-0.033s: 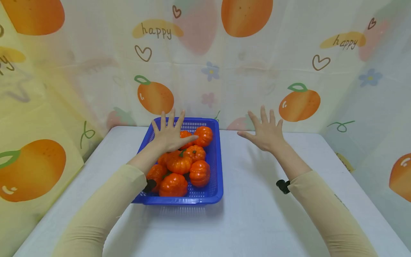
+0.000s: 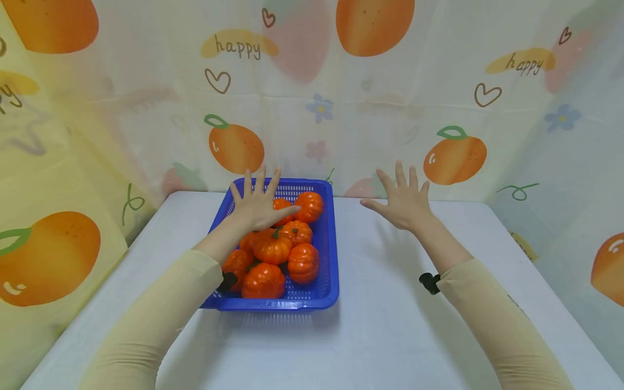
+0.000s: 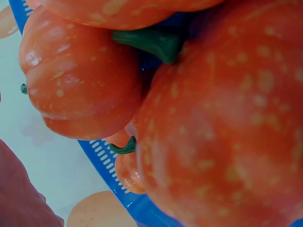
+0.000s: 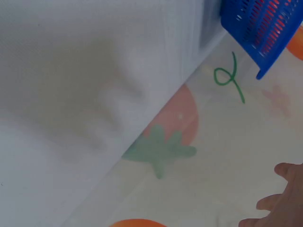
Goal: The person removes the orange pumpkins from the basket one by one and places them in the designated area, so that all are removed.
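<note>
My left hand (image 2: pixel 257 207) hovers over the back left part of a blue plastic basket (image 2: pixel 333 260), fingers spread wide and holding nothing. Several small orange pumpkins (image 2: pixel 264 281) lie piled in the basket, some hidden behind the hand and forearm. Close up in the left wrist view, one pumpkin (image 3: pixel 227 123) with yellow specks fills the right side, and a green stem (image 3: pixel 151 43) shows beside it. To the right of the basket, my right hand (image 2: pixel 404 205) is held above the white table with its fingers spread, gripping nothing; its fingertips (image 4: pixel 270 202) appear in the right wrist view.
The white table (image 2: pixel 380 336) runs back to a fabric backdrop (image 2: pixel 365 119) printed with oranges, hearts and flowers. More of this cloth hangs along the left and right sides. A small black device (image 2: pixel 430 283) is strapped at the right wrist.
</note>
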The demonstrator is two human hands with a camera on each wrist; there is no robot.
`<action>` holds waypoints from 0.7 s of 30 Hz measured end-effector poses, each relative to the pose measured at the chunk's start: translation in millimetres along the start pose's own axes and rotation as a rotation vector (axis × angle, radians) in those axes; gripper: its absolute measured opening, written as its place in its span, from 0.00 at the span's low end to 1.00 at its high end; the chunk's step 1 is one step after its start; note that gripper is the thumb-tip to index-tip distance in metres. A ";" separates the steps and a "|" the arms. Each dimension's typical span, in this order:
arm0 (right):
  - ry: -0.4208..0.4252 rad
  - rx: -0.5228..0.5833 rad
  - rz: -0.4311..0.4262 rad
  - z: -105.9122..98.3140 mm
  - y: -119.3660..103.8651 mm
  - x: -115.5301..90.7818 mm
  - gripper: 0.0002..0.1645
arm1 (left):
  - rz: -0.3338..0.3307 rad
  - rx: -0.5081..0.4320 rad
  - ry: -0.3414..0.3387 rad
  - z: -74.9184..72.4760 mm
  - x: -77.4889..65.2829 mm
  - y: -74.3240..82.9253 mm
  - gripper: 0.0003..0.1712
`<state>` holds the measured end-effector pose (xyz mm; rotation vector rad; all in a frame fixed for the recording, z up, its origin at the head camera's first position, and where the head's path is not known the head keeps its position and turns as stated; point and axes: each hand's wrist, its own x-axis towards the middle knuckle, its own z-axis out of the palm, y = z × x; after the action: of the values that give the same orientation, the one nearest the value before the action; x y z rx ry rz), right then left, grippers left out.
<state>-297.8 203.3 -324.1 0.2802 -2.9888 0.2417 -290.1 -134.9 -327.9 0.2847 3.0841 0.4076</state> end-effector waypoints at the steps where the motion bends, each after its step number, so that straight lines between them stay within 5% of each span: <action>1: -0.001 0.001 0.000 0.4 0.0 0.1 0.57 | -0.001 -0.002 0.002 0.3 -0.4 0.0 0.60; 14: 0.010 -0.004 -0.015 7.0 1.9 -0.1 0.57 | -0.001 -0.005 0.001 2.2 0.8 -1.3 0.60; 21: 0.004 0.018 -0.035 4.0 -3.6 -2.1 0.56 | -0.011 -0.074 0.014 -11.3 -2.0 -2.0 0.60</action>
<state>-295.5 199.5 -327.7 0.3335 -2.9765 0.2659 -289.0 -140.1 -317.5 0.2646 3.0739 0.5248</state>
